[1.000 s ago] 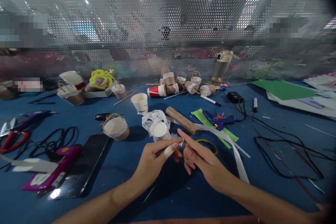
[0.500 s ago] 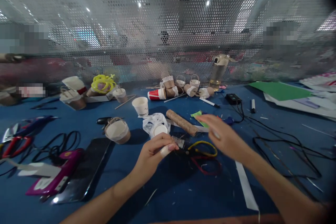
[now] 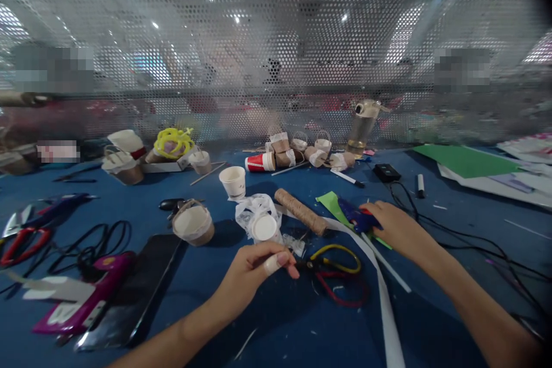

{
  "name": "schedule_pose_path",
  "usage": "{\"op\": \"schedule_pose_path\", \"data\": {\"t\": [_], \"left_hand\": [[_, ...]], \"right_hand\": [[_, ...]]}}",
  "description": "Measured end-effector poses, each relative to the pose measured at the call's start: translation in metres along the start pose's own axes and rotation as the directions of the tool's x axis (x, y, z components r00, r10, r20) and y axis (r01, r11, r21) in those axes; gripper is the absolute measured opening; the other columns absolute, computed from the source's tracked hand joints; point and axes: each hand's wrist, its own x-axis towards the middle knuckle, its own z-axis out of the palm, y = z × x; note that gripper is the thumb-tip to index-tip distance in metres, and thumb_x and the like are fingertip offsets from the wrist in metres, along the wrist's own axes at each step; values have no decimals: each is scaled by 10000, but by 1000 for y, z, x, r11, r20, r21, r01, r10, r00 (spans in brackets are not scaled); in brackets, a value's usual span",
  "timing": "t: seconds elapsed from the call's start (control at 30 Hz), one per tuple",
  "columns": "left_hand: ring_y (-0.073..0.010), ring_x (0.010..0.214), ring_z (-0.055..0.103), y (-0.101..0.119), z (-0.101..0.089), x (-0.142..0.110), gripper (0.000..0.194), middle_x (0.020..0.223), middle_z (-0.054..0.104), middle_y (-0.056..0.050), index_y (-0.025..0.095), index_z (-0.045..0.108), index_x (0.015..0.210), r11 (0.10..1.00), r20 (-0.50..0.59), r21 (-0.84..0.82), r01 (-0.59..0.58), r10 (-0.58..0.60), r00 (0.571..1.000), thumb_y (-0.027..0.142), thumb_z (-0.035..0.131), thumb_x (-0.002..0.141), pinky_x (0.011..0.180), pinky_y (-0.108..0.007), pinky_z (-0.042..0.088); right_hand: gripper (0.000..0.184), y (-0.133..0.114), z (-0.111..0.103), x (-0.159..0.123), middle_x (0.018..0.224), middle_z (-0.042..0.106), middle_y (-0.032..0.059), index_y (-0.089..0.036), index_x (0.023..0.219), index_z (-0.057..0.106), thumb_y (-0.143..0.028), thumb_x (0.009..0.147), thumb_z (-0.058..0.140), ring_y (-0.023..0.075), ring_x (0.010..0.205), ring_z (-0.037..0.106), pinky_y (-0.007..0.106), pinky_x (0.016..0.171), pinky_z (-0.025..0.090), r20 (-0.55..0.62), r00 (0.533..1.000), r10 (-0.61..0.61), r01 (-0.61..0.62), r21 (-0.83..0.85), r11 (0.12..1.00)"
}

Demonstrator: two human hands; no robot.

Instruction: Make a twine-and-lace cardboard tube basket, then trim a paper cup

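Note:
My right hand (image 3: 392, 224) is closed round the handle of a blue glue gun (image 3: 356, 214), which lies by a green strip (image 3: 331, 205). Near the middle of the table, my left hand (image 3: 259, 267) is held in a pinch, a pale bandage on its thumb; whatever sits between the fingertips is too small to make out. Scissors (image 3: 340, 264) with a yellow and a red handle loop lie just right of those fingertips. Behind the left hand are a white paper cup (image 3: 265, 229), standing base up, and crumpled white lace (image 3: 250, 210).
A twine roll (image 3: 301, 211) and a white ribbon (image 3: 383, 293) lie between my hands. To the left are a small basket (image 3: 194, 224), a phone (image 3: 133, 287) and a purple glue gun (image 3: 97, 293). Black cables (image 3: 466, 236) run along the right. A perforated metal screen (image 3: 276, 40) stands behind.
My hands were together at the centre; the right one has moved away to the right and taken hold of the blue glue gun. My left hand stays pinched, and the scissors are now uncovered.

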Motion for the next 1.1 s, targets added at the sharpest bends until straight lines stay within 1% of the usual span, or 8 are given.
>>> {"op": "schedule_pose_path", "data": {"t": [0.17, 0.37, 0.47, 0.6, 0.73, 0.83, 0.97, 1.1], "left_hand": [[-162, 633, 627, -2, 1, -1, 341, 618, 714, -36, 138, 736, 834, 998, 13, -67, -9, 10, 1000, 451, 637, 926, 712, -289, 474], [-108, 524, 558, -3, 2, -2, 336, 533, 617, 0, 120, 728, 837, 995, 37, -102, 8, -4, 999, 427, 635, 936, 618, -244, 446], [-91, 479, 524, -5, 1, -2, 386, 567, 595, -1, 109, 716, 836, 988, 49, -150, 42, -35, 998, 485, 660, 903, 514, -214, 412], [-87, 476, 498, -8, 0, -1, 427, 593, 582, -2, 109, 712, 868, 989, 35, -129, 73, -69, 997, 532, 654, 889, 461, -197, 390], [-83, 484, 453, -9, -3, 0, 423, 572, 545, 13, 117, 731, 916, 998, 14, 0, 63, -63, 998, 517, 594, 930, 464, -193, 329], [-92, 521, 444, -8, -4, 1, 396, 567, 503, 20, 124, 740, 902, 996, 8, 83, 36, -37, 999, 471, 558, 962, 493, -202, 307], [-97, 538, 440, -7, -4, 3, 357, 572, 481, 28, 124, 730, 901, 994, 31, 109, -1, -3, 1000, 408, 531, 984, 535, -214, 331], [-100, 556, 435, -7, -4, 4, 339, 597, 475, 28, 126, 726, 912, 995, 40, 102, 14, -18, 999, 393, 529, 982, 535, -211, 327]], "right_hand": [[308, 5, -7, -7, 1053, 666, 158, -148, 1155, 602, -199, 878, 478, 301, 888, 679, 369, 723, 520, -135, 977, 164, -165, 6, 986], [461, -3, -22, -12, 1219, 557, 258, -78, 1288, 508, -203, 846, 463, 430, 1154, 540, 532, 943, 431, -369, 888, 274, -256, 99, 962], [387, -13, -24, -10, 1192, 605, 224, -132, 1213, 558, -298, 869, 497, 398, 1098, 587, 514, 921, 455, -411, 849, 332, -217, 302, 928], [337, -38, -20, -9, 893, 715, 85, -196, 1028, 619, -503, 917, 537, 270, 802, 690, 374, 738, 537, -333, 868, 369, -177, 487, 855], [299, -66, -19, -17, 773, 687, 28, -224, 921, 618, -521, 891, 618, 223, 714, 670, 322, 650, 538, -231, 923, 306, -90, 646, 758], [212, -82, -22, -24, 776, 639, 21, -243, 838, 602, -441, 903, 642, 197, 692, 610, 306, 615, 497, -166, 981, 99, 61, 749, 660], [233, -96, -27, -29, 803, 596, 21, -227, 762, 564, -370, 942, 597, 178, 705, 554, 302, 621, 447, -175, 982, -74, 187, 818, 543], [305, -99, -25, -31, 734, 540, 8, -218, 692, 508, -343, 965, 561, 172, 666, 501, 314, 615, 395, -122, 983, -136, 174, 854, 490]]}}
